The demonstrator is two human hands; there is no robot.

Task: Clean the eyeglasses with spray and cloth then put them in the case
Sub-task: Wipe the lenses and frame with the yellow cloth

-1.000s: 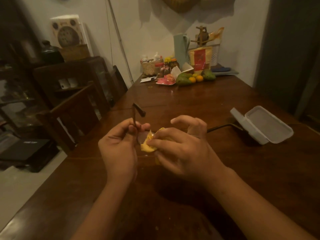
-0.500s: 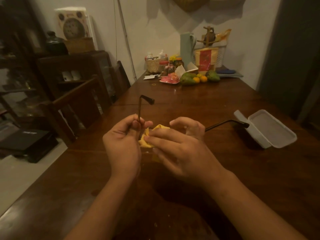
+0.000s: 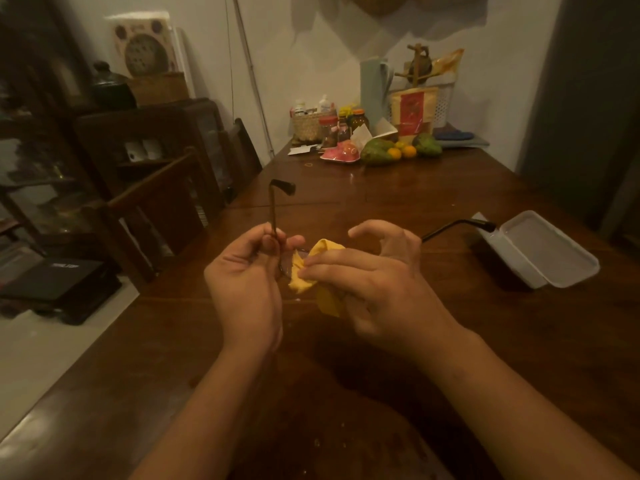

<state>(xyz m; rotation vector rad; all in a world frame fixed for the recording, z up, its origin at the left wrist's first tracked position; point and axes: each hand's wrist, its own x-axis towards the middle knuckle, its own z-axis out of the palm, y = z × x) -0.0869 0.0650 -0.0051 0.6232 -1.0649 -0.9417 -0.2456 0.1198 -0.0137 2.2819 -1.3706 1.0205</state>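
I hold the eyeglasses (image 3: 273,216) above the dark wooden table (image 3: 381,188). My left hand (image 3: 247,285) pinches them near the left hinge, and that temple arm sticks straight up with its hooked tip at the top. The other temple arm juts out to the right past my right hand (image 3: 374,282). This hand pinches a yellow cloth (image 3: 306,268) against the left lens, which is mostly hidden by the cloth and fingers. The open grey glasses case (image 3: 540,247) lies on the table to the right. I see no spray bottle that I can pick out.
Fruit (image 3: 377,152), jars, a small basket (image 3: 306,126) and a pink dish (image 3: 341,154) crowd the table's far end by the wall. A wooden chair (image 3: 162,209) and dark cabinet (image 3: 138,140) stand along the left side.
Both hands have stayed close together over the table while the cloth has been rubbed on the lens. The raised temple arm has shifted a little, and more cloth shows between the hands.
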